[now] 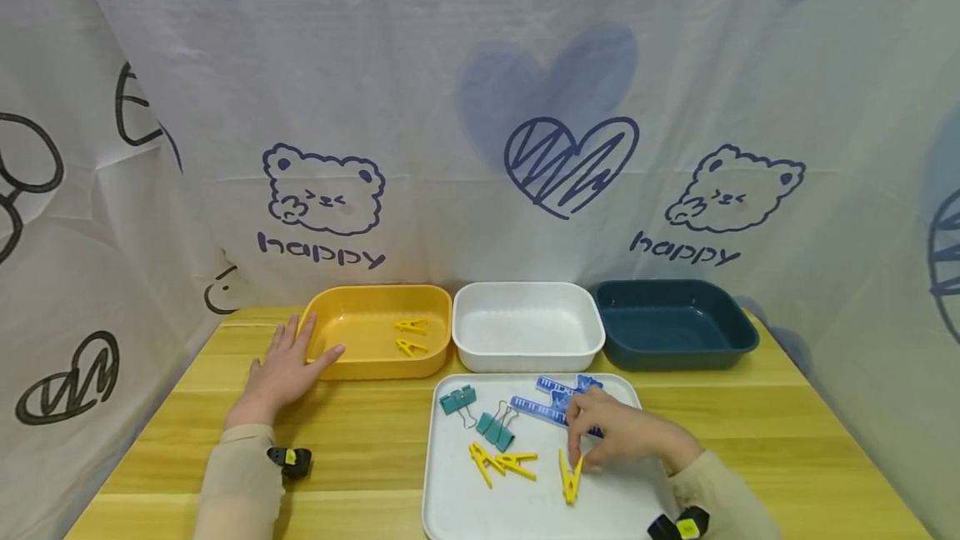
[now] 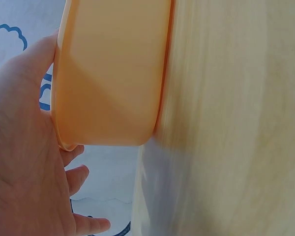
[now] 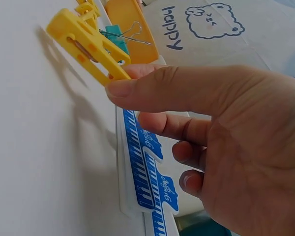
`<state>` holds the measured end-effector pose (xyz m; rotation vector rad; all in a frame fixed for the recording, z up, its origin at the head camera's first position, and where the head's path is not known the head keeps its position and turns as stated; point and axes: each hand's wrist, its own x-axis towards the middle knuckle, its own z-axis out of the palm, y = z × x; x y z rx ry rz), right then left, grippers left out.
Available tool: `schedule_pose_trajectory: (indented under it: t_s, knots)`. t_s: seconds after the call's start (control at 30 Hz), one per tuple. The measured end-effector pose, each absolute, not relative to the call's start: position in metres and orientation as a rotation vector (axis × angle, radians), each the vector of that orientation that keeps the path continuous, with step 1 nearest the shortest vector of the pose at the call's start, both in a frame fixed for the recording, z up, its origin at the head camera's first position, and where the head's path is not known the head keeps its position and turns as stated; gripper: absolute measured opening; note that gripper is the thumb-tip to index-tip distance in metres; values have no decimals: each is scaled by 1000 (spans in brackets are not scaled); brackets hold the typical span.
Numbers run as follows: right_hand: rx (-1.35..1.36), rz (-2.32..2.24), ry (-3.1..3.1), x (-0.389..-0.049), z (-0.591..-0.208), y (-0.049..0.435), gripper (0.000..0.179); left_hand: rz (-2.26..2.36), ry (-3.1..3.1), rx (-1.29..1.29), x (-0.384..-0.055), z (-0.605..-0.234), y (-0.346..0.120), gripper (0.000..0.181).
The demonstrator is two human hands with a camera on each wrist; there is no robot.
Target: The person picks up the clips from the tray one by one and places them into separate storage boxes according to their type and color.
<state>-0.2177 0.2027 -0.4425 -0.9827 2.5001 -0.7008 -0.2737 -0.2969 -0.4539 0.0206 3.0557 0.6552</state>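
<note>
Yellow clip (image 1: pixel 571 487): over the tray (image 1: pixel 480 515), inside its edges — right hand (image 1: pixel 626 432) pinching one leg.
Left hand (image 1: pixel 281 373): spread, touching the yellow bin's (image 1: pixel 352 340) left rim.
Open room: wood table (image 1: pixel 360 457) between left hand and tray.
Head view alone: two clips (image 1: pixel 411 327) inside that bin.

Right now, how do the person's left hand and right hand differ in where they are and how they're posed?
The left hand is at the yellow bin, by its left end, while the right hand is over the white tray. The left hand is spread open, whereas the right hand pinches a yellow clip. Both are bare, and each comes out of a pale sleeve.
</note>
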Motion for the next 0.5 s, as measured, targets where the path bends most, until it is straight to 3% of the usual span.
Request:
schedule_pose_trajectory:
  t_s: [0.5]
  knots:
    - [-1002, -722, 2678, -221, -440, 206, 14, 662, 3056, 20, -273, -452, -296, 97]
